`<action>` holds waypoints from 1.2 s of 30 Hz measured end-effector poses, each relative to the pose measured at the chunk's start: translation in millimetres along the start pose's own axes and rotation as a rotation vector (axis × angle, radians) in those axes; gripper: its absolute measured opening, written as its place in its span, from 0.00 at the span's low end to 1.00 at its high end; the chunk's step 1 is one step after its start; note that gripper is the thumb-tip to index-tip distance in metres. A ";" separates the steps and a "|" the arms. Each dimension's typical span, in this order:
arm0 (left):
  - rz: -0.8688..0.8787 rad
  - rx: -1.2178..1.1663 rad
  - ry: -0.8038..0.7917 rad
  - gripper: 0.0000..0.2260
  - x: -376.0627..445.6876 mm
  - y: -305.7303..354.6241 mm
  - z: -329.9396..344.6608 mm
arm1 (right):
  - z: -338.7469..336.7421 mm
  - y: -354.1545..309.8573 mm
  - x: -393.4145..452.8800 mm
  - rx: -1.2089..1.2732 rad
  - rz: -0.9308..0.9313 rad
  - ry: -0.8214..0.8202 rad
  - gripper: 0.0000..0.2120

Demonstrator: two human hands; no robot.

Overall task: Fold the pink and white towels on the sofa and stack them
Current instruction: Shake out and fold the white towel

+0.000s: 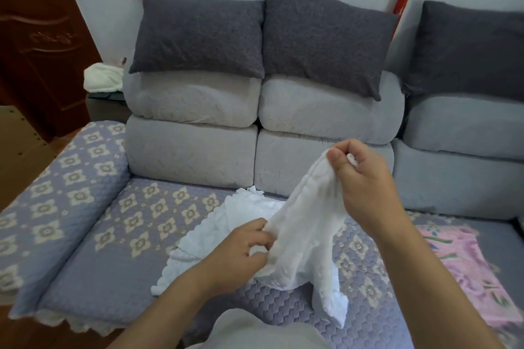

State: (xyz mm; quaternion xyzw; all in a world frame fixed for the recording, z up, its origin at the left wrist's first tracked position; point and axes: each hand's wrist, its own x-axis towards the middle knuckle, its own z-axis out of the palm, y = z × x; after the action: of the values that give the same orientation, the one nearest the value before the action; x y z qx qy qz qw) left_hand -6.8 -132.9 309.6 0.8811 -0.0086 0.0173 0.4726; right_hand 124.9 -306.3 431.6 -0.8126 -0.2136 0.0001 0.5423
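Observation:
A crumpled white towel (297,238) with a scalloped edge lies on the sofa seat (119,258), partly lifted. My right hand (365,181) pinches one corner of it high above the seat. Lower and to the left, my left hand (243,249) grips a bunched part of the same towel. The towel hangs between the two hands and its lower end droops toward the seat's front edge. A pink towel (465,266) with a floral print lies spread flat on the seat at the right, apart from both hands.
Three dark grey pillows (198,37) lean on the grey back cushions (192,150). The patterned armrest (56,193) bounds the seat at the left. A white cloth bundle (103,78) sits on a dark side table behind it. A dark wooden door (34,37) stands far left.

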 end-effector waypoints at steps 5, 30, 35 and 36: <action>-0.001 -0.236 0.096 0.10 -13.3 15.4 3.7 | 2.4 4.4 7.0 0.019 0.065 0.110 0.12; 0.344 0.562 0.536 0.06 -26.4 24.4 -17.6 | -1.7 13.3 18.0 -0.060 0.038 0.220 0.09; 0.267 0.511 0.420 0.10 -24.6 20.1 -24.8 | -2.2 9.9 13.2 0.050 0.096 0.127 0.11; 0.257 0.524 0.351 0.13 -22.3 18.2 -25.1 | -1.2 8.9 11.0 0.085 0.116 0.100 0.12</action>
State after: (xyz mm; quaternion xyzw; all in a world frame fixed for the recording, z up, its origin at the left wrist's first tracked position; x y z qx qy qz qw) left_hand -30.2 -122.1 337.8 0.9477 -0.0335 0.2300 0.2186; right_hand 138.3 -306.3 426.9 -0.7988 -0.1389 0.0000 0.5853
